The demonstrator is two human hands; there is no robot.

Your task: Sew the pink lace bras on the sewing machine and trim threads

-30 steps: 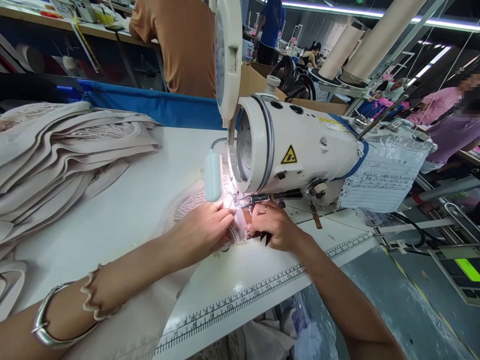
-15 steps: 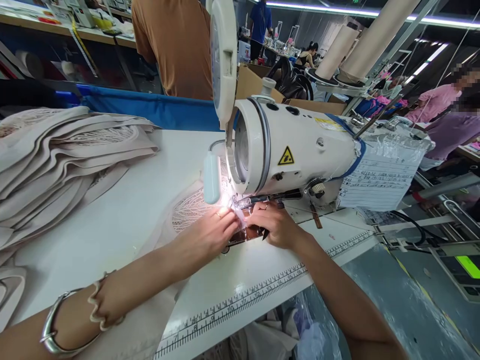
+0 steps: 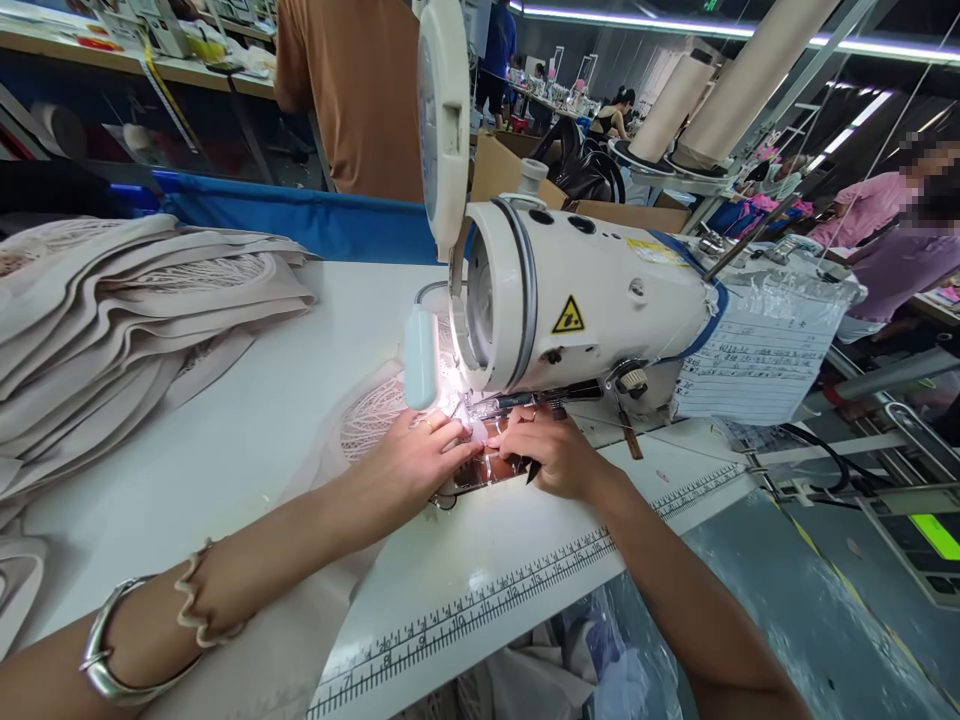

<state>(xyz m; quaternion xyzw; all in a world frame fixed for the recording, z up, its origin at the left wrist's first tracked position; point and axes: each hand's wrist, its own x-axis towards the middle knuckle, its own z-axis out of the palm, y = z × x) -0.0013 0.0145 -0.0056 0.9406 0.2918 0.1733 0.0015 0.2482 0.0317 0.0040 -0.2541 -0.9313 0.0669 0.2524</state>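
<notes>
So this is a busy sewing workshop, long strip light (image 3: 675, 25) overhead, a person in a brown top (image 3: 360, 100) back-on behind the blue cloth (image 3: 300, 215), and more people at the far right. Two big tan thread cones (image 3: 675, 105) lean up top.

Main thing on the white tabletop (image 3: 352, 310) is a chunky white industrial sewing machine (image 3: 622, 285) with a yellow warning triangle (image 3: 569, 315) on its arm and a handwritten sheet (image 3: 750, 350) hung off the far end. A pale blue lamp (image 3: 421, 360) lights up the needle area, pretty much blown out in there.

The pale lace-and-mesh piece (image 3: 367, 410) lies on the table left of the needle area, partly under the lamp and the left forearm. Left hand (image 3: 420, 450) is palm down over its edge, fingers close together, thumb reaching toward the other hand. Right hand (image 3: 551, 450) is curled in, fingertips by a whitish bit over the shiny brown plate (image 3: 495, 468). Can't tell if either one is actually pinching fabric. Something black and pointed (image 3: 533, 471) pokes out under the right hand, no idea if it's gripped.

Fat stack of beige lace-trimmed pieces (image 3: 142, 310) sits off to the left, and a printed ruler scale (image 3: 457, 625) runs along the near edge.
</notes>
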